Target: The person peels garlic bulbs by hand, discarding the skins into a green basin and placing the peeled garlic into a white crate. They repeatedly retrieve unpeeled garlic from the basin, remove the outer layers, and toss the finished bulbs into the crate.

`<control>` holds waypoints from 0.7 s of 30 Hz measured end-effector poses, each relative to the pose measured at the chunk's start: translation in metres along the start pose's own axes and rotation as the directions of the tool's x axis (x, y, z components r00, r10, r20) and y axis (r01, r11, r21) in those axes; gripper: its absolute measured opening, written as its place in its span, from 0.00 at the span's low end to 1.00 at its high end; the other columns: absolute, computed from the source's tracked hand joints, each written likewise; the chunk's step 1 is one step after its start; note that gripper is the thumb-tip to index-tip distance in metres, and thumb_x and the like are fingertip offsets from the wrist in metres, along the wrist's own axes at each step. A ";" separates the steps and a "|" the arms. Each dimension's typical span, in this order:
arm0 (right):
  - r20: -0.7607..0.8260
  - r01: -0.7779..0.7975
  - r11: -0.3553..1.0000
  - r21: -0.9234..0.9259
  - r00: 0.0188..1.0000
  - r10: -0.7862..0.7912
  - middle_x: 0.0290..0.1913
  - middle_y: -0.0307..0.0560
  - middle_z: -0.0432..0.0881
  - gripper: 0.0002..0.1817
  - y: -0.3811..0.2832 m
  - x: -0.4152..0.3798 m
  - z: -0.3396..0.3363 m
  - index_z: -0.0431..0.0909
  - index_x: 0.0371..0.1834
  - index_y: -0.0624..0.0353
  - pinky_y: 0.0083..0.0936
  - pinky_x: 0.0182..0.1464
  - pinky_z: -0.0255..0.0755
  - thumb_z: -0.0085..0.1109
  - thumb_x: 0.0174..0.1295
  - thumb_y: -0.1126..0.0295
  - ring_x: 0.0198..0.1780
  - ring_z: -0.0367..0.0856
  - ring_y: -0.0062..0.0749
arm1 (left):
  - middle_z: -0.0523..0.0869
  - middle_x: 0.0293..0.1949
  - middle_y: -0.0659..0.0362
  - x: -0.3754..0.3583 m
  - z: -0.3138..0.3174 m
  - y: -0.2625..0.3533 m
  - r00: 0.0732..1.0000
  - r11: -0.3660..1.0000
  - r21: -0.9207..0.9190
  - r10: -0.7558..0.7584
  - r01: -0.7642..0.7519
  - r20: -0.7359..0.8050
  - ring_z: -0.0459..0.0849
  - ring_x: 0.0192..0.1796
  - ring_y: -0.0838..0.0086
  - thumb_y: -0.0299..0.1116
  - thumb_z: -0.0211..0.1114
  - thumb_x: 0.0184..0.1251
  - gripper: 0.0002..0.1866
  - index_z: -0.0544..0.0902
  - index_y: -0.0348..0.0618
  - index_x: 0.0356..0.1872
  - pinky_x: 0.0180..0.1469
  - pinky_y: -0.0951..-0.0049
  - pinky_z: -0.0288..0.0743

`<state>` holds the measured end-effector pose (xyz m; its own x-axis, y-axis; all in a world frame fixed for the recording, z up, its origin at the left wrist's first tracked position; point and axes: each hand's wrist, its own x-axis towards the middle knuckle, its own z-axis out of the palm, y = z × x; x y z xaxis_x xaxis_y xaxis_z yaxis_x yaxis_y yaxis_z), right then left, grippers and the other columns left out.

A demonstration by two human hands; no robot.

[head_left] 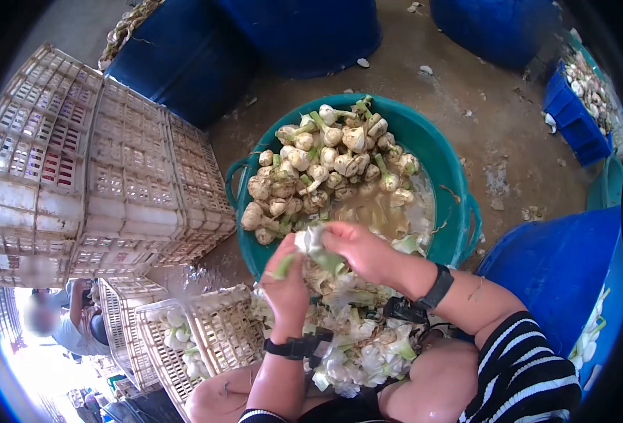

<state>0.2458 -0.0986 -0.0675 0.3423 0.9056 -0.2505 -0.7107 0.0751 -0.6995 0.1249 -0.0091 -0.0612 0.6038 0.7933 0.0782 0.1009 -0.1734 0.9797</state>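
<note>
Over the near rim of a green tub (pixel 447 158), both hands hold a white garlic bulb (pixel 310 240) with a green stem. My left hand (pixel 283 282) is closed around its stem side. The fingers of my right hand (pixel 357 247) pinch the bulb's upper right side, where a pale green flap of skin hangs down. Beyond the hands, a heap of dirty, unpeeled garlic bulbs (pixel 332 155) fills the tub's far left part, with murky brown water (pixel 371 211) beside it. Below my hands lies a pile of loose garlic skins (pixel 368 338), partly hidden by my forearms.
White plastic crates (pixel 128 162) are stacked at the left. A lower crate (pixel 220 317) beside my knee holds white garlic. Blue barrels (pixel 311 35) stand behind the tub, and a blue container (pixel 551 268) is at right. Another person (pixel 78 321) sits at lower left.
</note>
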 end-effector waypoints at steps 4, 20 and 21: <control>0.316 0.327 0.842 -0.430 0.928 -0.200 0.41 0.41 0.75 0.09 0.004 -0.010 0.003 0.73 0.44 0.64 0.19 0.47 0.65 0.48 0.64 0.72 0.42 0.71 0.22 | 0.80 0.43 0.54 0.010 -0.011 -0.002 0.767 0.290 -0.835 -0.602 0.468 0.221 0.80 0.43 0.68 0.34 0.52 0.68 0.13 0.73 0.36 0.48 0.49 0.68 0.76; 0.411 0.497 0.354 -0.793 0.864 -0.292 0.50 0.55 0.73 0.32 -0.037 -0.010 0.021 0.66 0.60 0.58 0.32 0.50 0.69 0.65 0.50 0.65 0.44 0.76 0.38 | 0.80 0.30 0.61 -0.001 -0.007 0.028 0.897 0.916 -0.204 -0.386 0.345 -0.214 0.79 0.30 0.78 0.34 0.53 0.67 0.07 0.73 0.40 0.35 0.29 0.79 0.74; 0.402 0.489 0.360 -0.794 0.868 -0.293 0.50 0.55 0.73 0.32 -0.028 -0.008 0.017 0.66 0.60 0.58 0.32 0.50 0.69 0.65 0.50 0.65 0.44 0.76 0.38 | 0.77 0.26 0.64 -0.004 -0.001 0.032 0.919 0.927 -0.238 -0.338 0.289 -0.205 0.76 0.27 0.82 0.33 0.55 0.66 0.06 0.73 0.42 0.32 0.27 0.79 0.70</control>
<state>0.2523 -0.1010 -0.0340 0.2582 0.9315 0.2562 0.4000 0.1383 -0.9060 0.1246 -0.0169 -0.0297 0.3587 0.9067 -0.2218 0.0801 0.2069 0.9751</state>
